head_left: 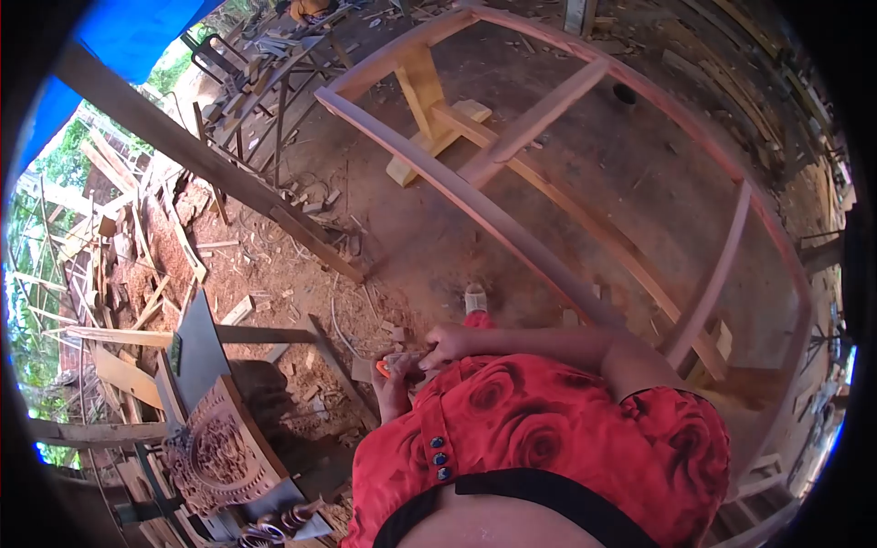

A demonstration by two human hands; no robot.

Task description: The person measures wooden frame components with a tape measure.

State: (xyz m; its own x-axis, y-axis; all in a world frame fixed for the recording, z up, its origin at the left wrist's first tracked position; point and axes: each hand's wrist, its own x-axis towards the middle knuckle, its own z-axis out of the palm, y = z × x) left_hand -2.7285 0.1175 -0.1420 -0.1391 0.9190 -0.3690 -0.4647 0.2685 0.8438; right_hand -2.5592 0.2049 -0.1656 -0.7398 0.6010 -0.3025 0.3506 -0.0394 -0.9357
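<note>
In front of my red rose-patterned dress (521,411), my two hands are close together at waist height. My left hand (393,391) is closed around a small object with a bright orange part (383,369) and a pale greyish part; its kind is too small to make out. My right hand (445,344) is closed with its fingers pinched beside that object. Whatever those fingers hold is hidden. Past the hands, a foot (475,298) shows on the dusty floor.
A large wooden frame (512,224) with crossbars spans the right, propped on a wooden support (438,137). At lower left, a carved wooden panel (224,447) leans among boards. A long beam (201,160) slants across the left. Wood scraps (265,301) and sawdust litter the ground.
</note>
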